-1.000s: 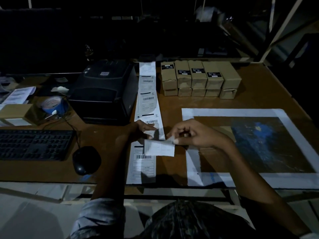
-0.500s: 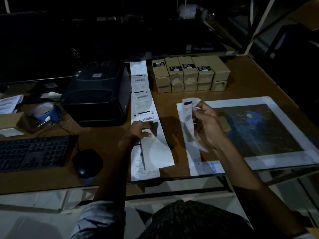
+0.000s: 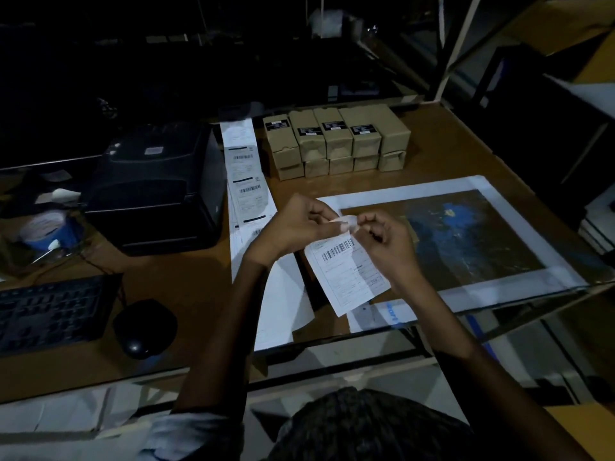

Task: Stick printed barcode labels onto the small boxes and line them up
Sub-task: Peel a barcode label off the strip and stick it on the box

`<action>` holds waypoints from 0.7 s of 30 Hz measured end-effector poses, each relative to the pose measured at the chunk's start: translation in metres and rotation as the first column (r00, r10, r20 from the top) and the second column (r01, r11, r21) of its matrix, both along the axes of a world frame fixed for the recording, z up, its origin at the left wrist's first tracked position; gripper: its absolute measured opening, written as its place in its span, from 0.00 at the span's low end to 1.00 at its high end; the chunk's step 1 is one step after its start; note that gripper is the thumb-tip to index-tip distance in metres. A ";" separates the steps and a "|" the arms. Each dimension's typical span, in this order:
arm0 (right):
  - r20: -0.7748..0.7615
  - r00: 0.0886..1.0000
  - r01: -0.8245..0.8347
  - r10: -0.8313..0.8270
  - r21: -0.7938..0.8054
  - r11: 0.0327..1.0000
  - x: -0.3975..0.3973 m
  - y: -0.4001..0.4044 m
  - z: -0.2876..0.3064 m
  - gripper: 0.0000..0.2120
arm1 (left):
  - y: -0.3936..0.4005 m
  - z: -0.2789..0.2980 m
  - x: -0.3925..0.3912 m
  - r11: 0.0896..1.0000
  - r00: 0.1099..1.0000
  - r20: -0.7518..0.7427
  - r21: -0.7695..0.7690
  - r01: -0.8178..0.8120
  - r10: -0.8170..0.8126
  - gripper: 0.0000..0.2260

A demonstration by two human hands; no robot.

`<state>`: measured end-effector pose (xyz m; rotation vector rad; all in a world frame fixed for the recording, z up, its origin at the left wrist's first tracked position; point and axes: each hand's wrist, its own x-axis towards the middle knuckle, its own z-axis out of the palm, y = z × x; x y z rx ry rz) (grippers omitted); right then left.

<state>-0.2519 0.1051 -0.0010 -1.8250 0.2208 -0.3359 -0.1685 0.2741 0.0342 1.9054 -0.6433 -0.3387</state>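
Observation:
A single white barcode label [image 3: 347,272] hangs in the air above the table's front edge. My left hand [image 3: 296,227] and my right hand [image 3: 387,242] both pinch its top edge, fingertips close together. A long strip of printed labels [image 3: 248,191] runs from the printer side down the table and under my left forearm. Several small brown boxes [image 3: 336,141] stand in two stacked rows at the back of the table, most of the upper ones with a dark sticker on top.
A black label printer [image 3: 159,184] sits left of the strip. A keyboard [image 3: 50,311] and a mouse [image 3: 144,327] lie front left, a blue tape roll [image 3: 46,229] beyond them. A white-bordered dark mat [image 3: 466,234] covers the table at right.
The torn-off label went from my right hand alone to both hands. My left hand left the strip on the table and rose to the label's top edge.

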 end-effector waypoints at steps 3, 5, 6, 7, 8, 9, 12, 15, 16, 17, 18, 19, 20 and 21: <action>-0.053 0.998 0.036 -0.034 0.039 0.999 -0.008 -0.017 -0.001 0.11 | -0.021 0.002 0.001 1.000 0.998 0.051 0.018 0.019 -0.020 0.05; -0.121 0.993 0.007 0.002 0.074 0.997 -0.013 -0.029 -0.006 0.19 | -0.037 0.004 0.002 0.998 0.997 0.079 0.060 0.019 -0.024 0.05; -0.144 0.989 -0.013 0.027 0.096 0.995 -0.015 -0.035 -0.008 0.29 | -0.045 0.006 0.003 0.996 0.995 0.097 0.081 0.023 -0.031 0.04; -0.170 0.985 -0.020 0.041 0.126 0.992 -0.017 -0.042 -0.011 0.37 | -0.053 0.007 0.003 0.996 0.993 0.115 0.090 0.023 -0.034 0.04; -0.194 0.980 -0.019 0.047 0.147 0.989 -0.020 -0.050 -0.014 0.39 | -0.061 0.008 0.002 0.997 0.992 0.121 0.076 0.011 -0.020 0.03; -0.216 0.975 -0.018 0.051 0.149 0.989 -0.023 -0.059 -0.015 0.35 | -0.068 0.010 0.003 0.999 0.993 0.117 0.047 -0.008 0.003 0.03; -0.303 0.951 -0.005 0.069 0.206 0.979 -0.035 -0.079 -0.017 0.16 | -0.087 0.014 0.005 1.000 0.988 0.153 0.007 -0.012 0.011 0.04; -0.313 0.949 0.064 0.044 0.326 0.943 -0.042 -0.096 -0.028 0.09 | -0.106 0.007 0.014 0.998 0.983 0.181 0.050 0.026 -0.035 0.04; -0.315 0.949 0.090 0.021 0.335 0.938 -0.042 -0.101 -0.029 0.07 | -0.113 0.003 0.016 0.997 0.980 0.196 0.069 0.029 -0.042 0.05; -0.315 0.949 0.122 -0.009 0.339 0.933 -0.042 -0.106 -0.030 0.06 | -0.121 -0.002 0.019 0.996 0.976 0.214 0.087 0.014 -0.032 0.05; -0.317 0.947 0.160 -0.044 0.349 0.923 -0.041 -0.112 -0.031 0.05 | -0.129 -0.008 0.021 0.995 0.972 0.234 0.096 -0.006 -0.017 0.05; -0.319 0.945 0.198 -0.078 0.365 0.910 -0.040 -0.117 -0.032 0.05 | -0.137 -0.013 0.023 0.994 0.968 0.251 0.101 -0.035 0.009 0.05; -0.323 0.941 0.229 -0.102 0.387 0.893 -0.040 -0.122 -0.034 0.05 | -0.144 -0.018 0.024 0.993 0.962 0.272 0.099 -0.057 0.028 0.05; -0.327 0.938 0.253 -0.117 0.410 0.877 -0.041 -0.126 -0.036 0.06 | -0.151 -0.023 0.025 0.990 0.951 0.306 0.106 -0.090 0.053 0.05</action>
